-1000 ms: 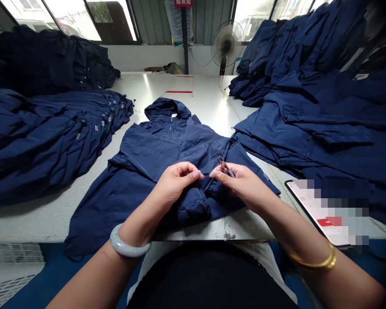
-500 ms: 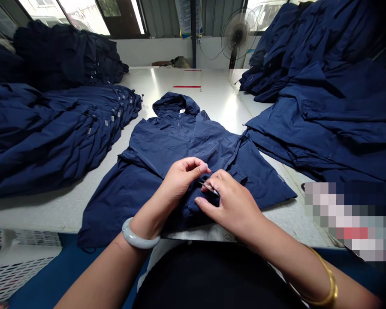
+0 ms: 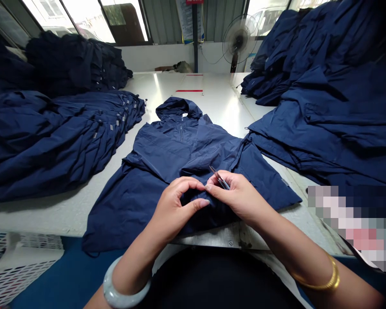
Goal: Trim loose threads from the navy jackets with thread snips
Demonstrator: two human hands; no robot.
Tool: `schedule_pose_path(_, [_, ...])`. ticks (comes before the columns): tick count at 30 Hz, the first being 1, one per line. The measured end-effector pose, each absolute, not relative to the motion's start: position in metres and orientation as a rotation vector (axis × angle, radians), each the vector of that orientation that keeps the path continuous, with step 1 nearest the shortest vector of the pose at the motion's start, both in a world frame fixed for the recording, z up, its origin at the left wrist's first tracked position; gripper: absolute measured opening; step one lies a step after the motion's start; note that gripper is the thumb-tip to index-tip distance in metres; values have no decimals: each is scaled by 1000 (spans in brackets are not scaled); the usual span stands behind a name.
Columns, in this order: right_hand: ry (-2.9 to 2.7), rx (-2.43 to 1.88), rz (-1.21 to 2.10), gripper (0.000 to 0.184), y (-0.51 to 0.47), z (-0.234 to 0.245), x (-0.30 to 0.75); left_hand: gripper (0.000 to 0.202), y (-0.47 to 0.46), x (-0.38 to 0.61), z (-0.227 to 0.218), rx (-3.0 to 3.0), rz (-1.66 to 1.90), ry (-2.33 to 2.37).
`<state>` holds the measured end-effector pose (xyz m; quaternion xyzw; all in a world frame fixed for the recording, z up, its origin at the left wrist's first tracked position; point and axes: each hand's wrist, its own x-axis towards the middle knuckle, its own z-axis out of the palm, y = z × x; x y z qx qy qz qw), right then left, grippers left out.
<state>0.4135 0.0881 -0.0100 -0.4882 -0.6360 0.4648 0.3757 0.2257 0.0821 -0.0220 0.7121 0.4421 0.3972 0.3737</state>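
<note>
A navy hooded jacket (image 3: 167,146) lies spread on the table, hood at the far end, its lower edge bunched beneath both hands. My right hand (image 3: 236,193) is closed around thread snips (image 3: 220,178), whose points angle up and to the left, clear of the fingers. Over the lower part of the jacket, my left hand (image 3: 176,206) curves with thumb and index finger apart; nothing shows held between them. Its index fingertip meets my right thumb. Whether the fingertips also touch the cloth there, I cannot tell.
Layered navy garments (image 3: 58,137) lie on the left, with a darker heap (image 3: 77,60) behind. More navy garments (image 3: 334,103) are piled high on the right. White plastic baskets (image 3: 25,266) stand below the table (image 3: 167,81) at left. A fan (image 3: 239,40) stands at the back.
My left hand has moved down and its pinched thumb and index finger have parted. The snips have swung upward in my right hand, whose thumb now meets the left fingers. The view has shifted slightly.
</note>
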Motion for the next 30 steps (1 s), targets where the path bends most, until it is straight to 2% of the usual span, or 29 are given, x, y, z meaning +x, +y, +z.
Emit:
schedule_pose_path(4, [-1675,-1277,1106,20,91,-8,418,23,87,230,-24,1847,1029,1134])
schedule_pose_path(11, [-2037,-1213,651,9,95,7,425,14,94,237,-18,1914,991,1047])
schedule_pose_path(14, [-2172,-1226,438,14,97,11,424,6,97,243,-12,1981,1009,1044])
schedule_pose_path(18, [-2228,-1294,227,15,99,20,425,12,107,247,-8,1932,1019,1045])
schedule_pose_path(21, [-2183,-1309,314,12,96,26,432,16,116,244,-6,1714,996,983])
schedule_pose_path(26, [-2264,-1346,594,25,87,23,449,21,126,236,-7,1463,988,963])
schedule_pose_path(30, [-2391,-1371,638,32,85,20,455,20,129,233,-8,1441,1016,1003])
